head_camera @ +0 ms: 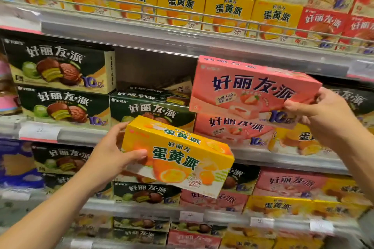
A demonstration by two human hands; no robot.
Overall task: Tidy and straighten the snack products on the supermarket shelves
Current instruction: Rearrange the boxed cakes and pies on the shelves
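While both hands are raised before the shelves, the left hand (109, 155) grips a yellow egg-yolk pie box (178, 155) at lower centre, and the right hand (321, 111) pinches a pink strawberry pie box (251, 87) at centre right, above another pink box (232, 131) on the middle shelf (81, 135).

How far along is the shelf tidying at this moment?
Done: the top shelf's yellow boxes stand in even rows. In hand: the left hand grips a yellow box, and the right hand a pink box. Left: the gap above the green boxes.
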